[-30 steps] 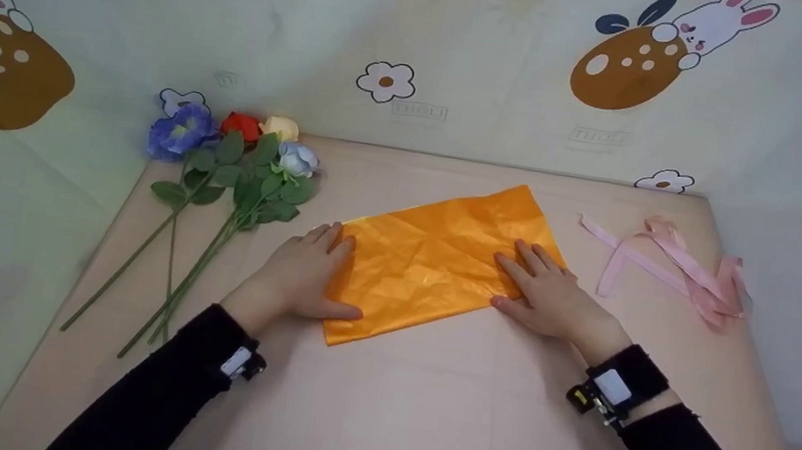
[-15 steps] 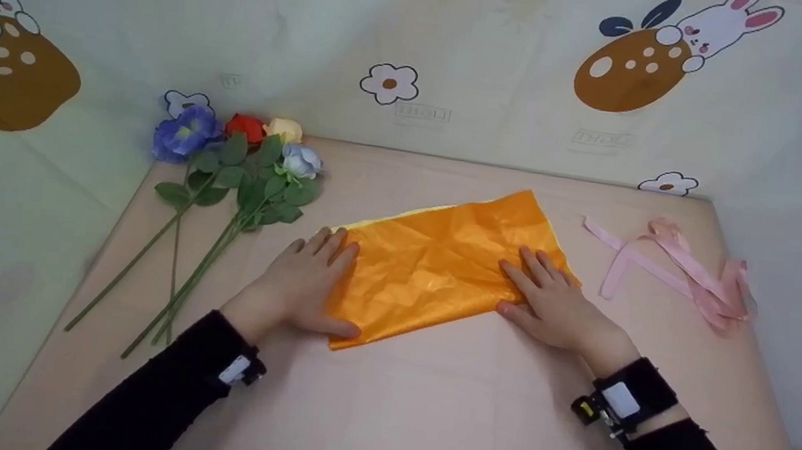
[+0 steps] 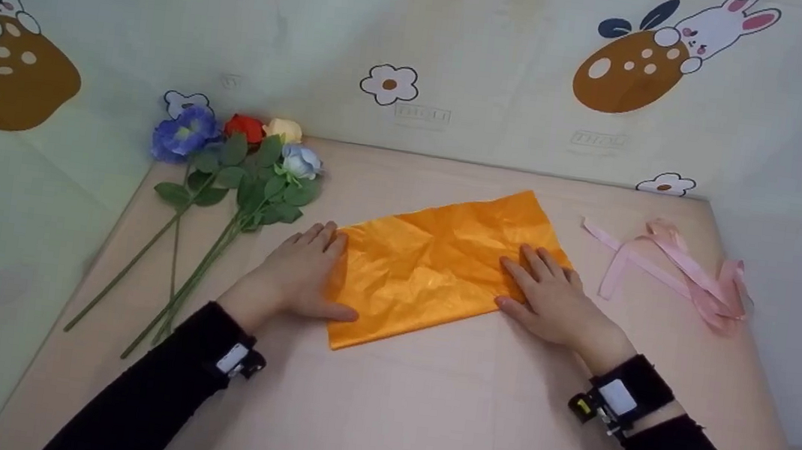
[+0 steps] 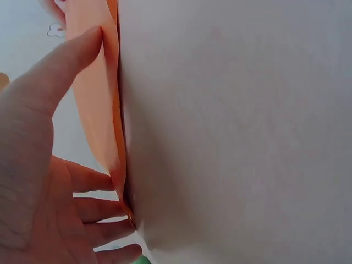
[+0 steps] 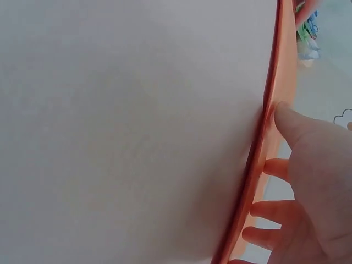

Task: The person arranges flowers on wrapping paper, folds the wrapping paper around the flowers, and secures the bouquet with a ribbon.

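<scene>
Fingers (image 3: 328, 238) of the left hand (image 3: 293, 273): spread, nearly straight, laid at the left end of the orange sheet (image 3: 426, 266); thumb (image 3: 339, 313) stretched onto its face near the lower left corner. Not clenched, no grasp round the sheet.

Right hand (image 3: 554, 303): likewise released, fingers fanned over the right part of the sheet, thumb at the near edge. Right wrist view agrees, thumb tip touching the sheet close to that edge.

Sheet position: mid-worktop, between the two hands, lying flat and set at a slant, right end farther from the person than the left. Surface glossy and creased. Left wrist view shows layers slightly parted along one edge.

Left side of the pale pink worktop (image 3: 409, 422): four long-stemmed flowers, heads away from the person, namely violet-blue flower (image 3: 185, 135), red flower (image 3: 244, 128), cream flower (image 3: 283, 129), pale blue flower (image 3: 300, 161). Stems cross in part; green leaves below the heads.

Right side: pink ribbon (image 3: 714, 291), loosely looped, apart from the sheet.

Behind: pale backdrop (image 3: 496, 55), printed with rabbits and white blossoms. Black sleeves (image 3: 145, 384) on both arms; black strap (image 3: 643, 385) at the right wrist.
</scene>
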Available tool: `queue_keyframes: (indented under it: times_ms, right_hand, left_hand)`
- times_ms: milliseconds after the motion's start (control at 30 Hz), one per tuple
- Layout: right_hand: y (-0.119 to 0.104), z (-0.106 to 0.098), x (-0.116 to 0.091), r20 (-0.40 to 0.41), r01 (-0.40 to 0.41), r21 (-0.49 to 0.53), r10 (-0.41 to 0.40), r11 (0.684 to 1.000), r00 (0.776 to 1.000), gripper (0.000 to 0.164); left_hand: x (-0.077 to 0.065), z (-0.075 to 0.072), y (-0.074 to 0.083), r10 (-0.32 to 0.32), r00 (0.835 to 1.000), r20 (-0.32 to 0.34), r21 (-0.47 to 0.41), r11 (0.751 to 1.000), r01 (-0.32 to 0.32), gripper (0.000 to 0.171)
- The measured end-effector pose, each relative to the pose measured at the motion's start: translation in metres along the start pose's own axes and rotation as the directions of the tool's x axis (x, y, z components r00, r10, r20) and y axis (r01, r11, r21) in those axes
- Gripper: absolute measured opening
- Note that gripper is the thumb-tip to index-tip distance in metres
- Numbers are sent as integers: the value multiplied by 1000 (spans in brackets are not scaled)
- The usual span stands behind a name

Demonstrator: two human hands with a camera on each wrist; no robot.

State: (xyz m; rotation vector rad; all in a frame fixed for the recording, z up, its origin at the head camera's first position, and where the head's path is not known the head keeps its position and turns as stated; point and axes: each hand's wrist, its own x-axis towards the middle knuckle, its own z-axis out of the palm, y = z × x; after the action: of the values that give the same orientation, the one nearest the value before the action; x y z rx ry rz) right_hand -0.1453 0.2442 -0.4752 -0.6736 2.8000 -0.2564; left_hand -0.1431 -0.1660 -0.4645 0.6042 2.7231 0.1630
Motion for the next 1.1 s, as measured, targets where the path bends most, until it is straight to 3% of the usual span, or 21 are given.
queue_keyframes:
  times_ms: [167,300,433,600,733,933,1000,1100]
  right_hand:
    - [0,-3,0,-78,21,-27,-23,999,997,66]
    - [0,-4,0,-126,-53,-38,48,998,991,68]
    - [-2,-4,-2,-151,-142,-19,138,990,979,77]
    - [-8,-1,-7,-144,-130,26,132,991,981,92]
    - [-15,2,-16,-103,-124,35,127,992,987,112]
    - [-22,7,-27,-39,-150,38,152,988,988,128]
    - [-22,8,-29,-22,-155,35,156,987,988,130]
    - [-21,12,-30,-13,-141,34,142,989,990,132]
  left_hand:
    - [-13,3,17,11,994,-109,15,1000,-10,107]
    - [-19,6,24,13,983,-181,-19,1000,-17,87]
    - [-22,9,28,-21,982,-186,-132,991,-4,65]
    - [-25,11,34,-62,985,-162,-278,961,15,40]
    - [-27,14,41,-37,985,-170,-341,940,-23,32]
    - [-33,16,51,18,996,-91,-443,895,-56,31]
    - [-35,16,53,32,999,-31,-501,864,-43,30]
    - [-36,16,55,40,997,73,-605,796,12,27]
